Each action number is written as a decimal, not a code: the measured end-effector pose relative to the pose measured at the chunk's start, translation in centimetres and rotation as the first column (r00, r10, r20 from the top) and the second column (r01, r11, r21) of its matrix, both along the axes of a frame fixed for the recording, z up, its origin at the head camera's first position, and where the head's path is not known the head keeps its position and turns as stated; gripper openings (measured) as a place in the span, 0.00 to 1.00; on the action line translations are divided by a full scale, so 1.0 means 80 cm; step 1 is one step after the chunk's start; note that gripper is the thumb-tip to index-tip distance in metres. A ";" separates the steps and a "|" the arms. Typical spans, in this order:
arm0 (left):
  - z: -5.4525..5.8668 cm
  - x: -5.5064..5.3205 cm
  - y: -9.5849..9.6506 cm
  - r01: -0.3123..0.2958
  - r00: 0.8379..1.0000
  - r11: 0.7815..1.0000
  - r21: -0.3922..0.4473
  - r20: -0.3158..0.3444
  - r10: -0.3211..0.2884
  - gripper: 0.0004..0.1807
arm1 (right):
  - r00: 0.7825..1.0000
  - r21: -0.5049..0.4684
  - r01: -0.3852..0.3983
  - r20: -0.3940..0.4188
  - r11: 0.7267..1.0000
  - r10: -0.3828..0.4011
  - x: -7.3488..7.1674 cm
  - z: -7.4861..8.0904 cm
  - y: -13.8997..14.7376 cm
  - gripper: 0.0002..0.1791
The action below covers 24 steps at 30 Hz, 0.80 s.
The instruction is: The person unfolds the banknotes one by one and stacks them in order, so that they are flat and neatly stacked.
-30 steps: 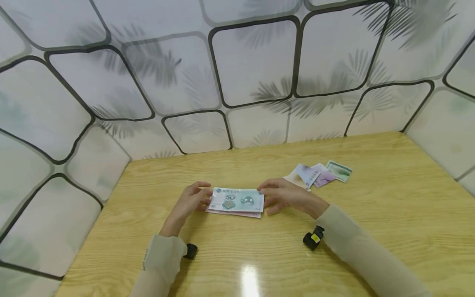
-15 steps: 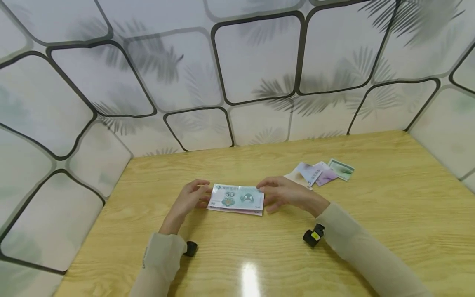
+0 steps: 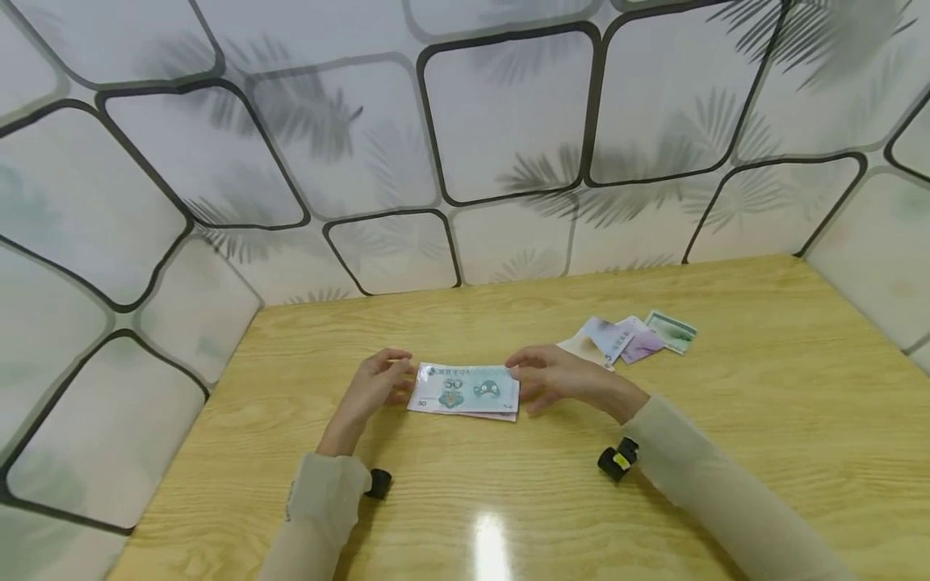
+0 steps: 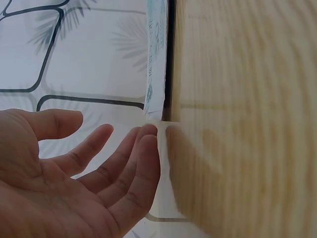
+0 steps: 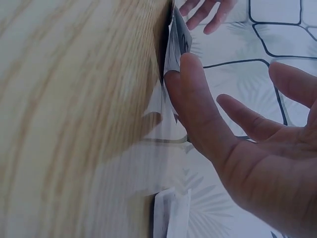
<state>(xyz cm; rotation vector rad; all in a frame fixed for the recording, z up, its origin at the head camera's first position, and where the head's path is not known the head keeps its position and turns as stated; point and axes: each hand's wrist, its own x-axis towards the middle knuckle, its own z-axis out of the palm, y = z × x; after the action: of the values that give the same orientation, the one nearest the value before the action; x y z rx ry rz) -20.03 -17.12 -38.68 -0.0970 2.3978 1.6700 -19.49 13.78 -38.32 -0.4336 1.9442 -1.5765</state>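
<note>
A green-and-white play banknote marked 50 (image 3: 465,390) lies on the table between my hands in the head view, over a pinkish note (image 3: 497,417) that shows as a thin strip along its near edge. At the stack's left end is my left hand (image 3: 366,398), fingers loosely bent and thumb apart; in the left wrist view its fingertips are close to the note's end. My right hand (image 3: 563,381) is at the opposite end. In the right wrist view its lower fingertips touch or nearly touch the stack, while the thumb stands away.
Behind my right hand lies a loose spread of other notes: a beige one (image 3: 584,349), a bluish-purple one (image 3: 609,337), a pink-violet one (image 3: 641,342) and a green one (image 3: 672,332). A patterned wall (image 3: 508,242) borders the wooden table (image 3: 450,516).
The pinkish note now sticks out less below the green note, so the two edges lie closer together. Both hands keep nearly the same places at the stack's ends.
</note>
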 end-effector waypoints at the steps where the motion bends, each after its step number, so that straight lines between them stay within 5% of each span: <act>1: 0.000 0.000 0.000 -0.007 1.000 1.000 -0.005 -0.001 0.007 0.19 | 1.000 0.005 -0.003 -0.006 1.000 0.003 0.000 0.000 0.000 0.28; 11: 0.008 -0.005 0.004 -0.005 1.000 0.999 -0.039 -0.014 0.004 0.20 | 0.996 0.087 0.062 -0.072 0.994 -0.056 -0.002 0.013 0.015 0.26; 24: 0.016 -0.013 0.037 0.092 0.993 0.996 -0.007 -0.077 -0.093 0.20 | 0.988 0.089 0.113 -0.112 0.990 -0.103 -0.006 0.027 0.065 0.30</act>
<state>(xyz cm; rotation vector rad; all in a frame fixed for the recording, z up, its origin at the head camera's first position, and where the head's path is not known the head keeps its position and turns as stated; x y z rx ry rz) -21.05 -14.19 -37.43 0.0784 2.4205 1.6571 -19.94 18.95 -36.18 -0.3855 2.1473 -1.5473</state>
